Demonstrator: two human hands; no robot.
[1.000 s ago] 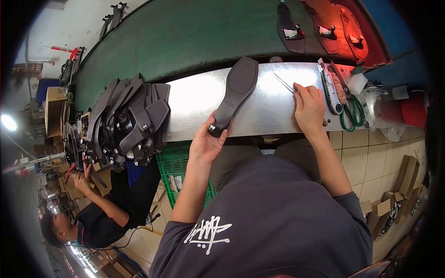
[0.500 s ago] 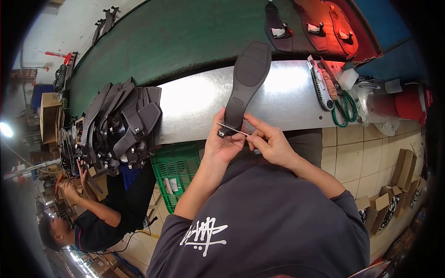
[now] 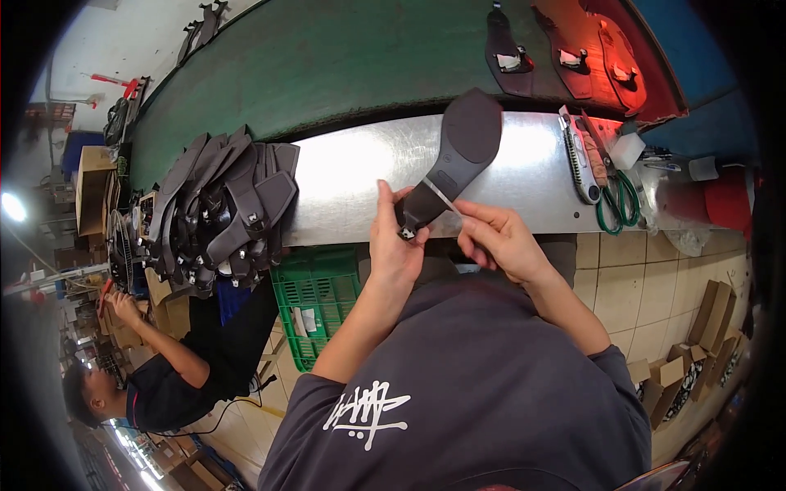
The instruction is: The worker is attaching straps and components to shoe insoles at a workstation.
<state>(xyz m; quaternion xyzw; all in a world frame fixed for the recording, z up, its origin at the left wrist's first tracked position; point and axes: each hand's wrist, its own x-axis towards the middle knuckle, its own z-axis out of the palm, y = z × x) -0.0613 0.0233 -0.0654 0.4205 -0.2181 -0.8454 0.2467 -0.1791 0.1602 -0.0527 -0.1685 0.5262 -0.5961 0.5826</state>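
My left hand (image 3: 397, 250) grips one end of a dark grey sandal sole (image 3: 472, 131), its thumb pointing up beside it. A small shiny metal piece (image 3: 407, 233) sits at that end, near my fingers. The broad end of the sole tilts up and to the right above the metal table edge (image 3: 352, 200). Between the thumb and fingers of my right hand (image 3: 503, 241) is a thin pale stick (image 3: 440, 195), which lies slantwise across the narrow part of the sole. The stick's exact kind is unclear.
A heap of dark soles (image 3: 237, 192) lies at the left. Several soles with straps rest on the green belt (image 3: 327, 65), some under red light. A utility knife (image 3: 580, 159) and green-handled scissors (image 3: 626, 196) lie right; a green crate (image 3: 315, 282) stands below. A co-worker (image 3: 172, 368) sits left.
The sole has turned, its broad end swinging to the right. The stick has moved from the held end up to the narrow part, and my right hand has moved right with it.
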